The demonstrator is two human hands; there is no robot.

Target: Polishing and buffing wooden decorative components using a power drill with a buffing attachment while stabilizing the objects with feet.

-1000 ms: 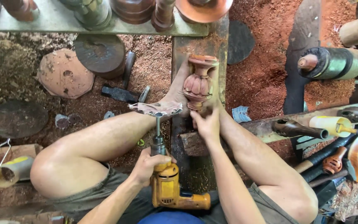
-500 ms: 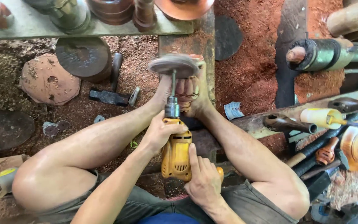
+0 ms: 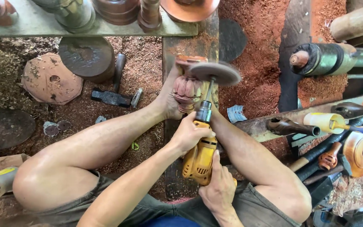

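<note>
My left hand [image 3: 188, 134] grips the front of a yellow power drill [image 3: 199, 157], just behind the chuck. At the drill's rear handle sits my right hand [image 3: 219, 187], wrapped around it. A round grey sanding disc [image 3: 215, 72] on the drill's shaft hovers over a carved reddish wooden piece [image 3: 187, 89]. That piece stands on a wooden beam [image 3: 190, 42], clamped between my bare feet [image 3: 167, 105]. Whether the disc touches the wood cannot be told.
Red sawdust covers the ground. Round wooden discs [image 3: 49, 77] and a hammer [image 3: 112, 97] lie to the left. A shelf [image 3: 34, 23] with turned wooden pieces runs along the top. A lathe spindle [image 3: 324, 59] and several chisels [image 3: 316, 126] lie at right.
My right hand left the carved piece and took the drill's rear handle. My left hand slid forward on the drill, and the disc swung up over the carved piece.
</note>
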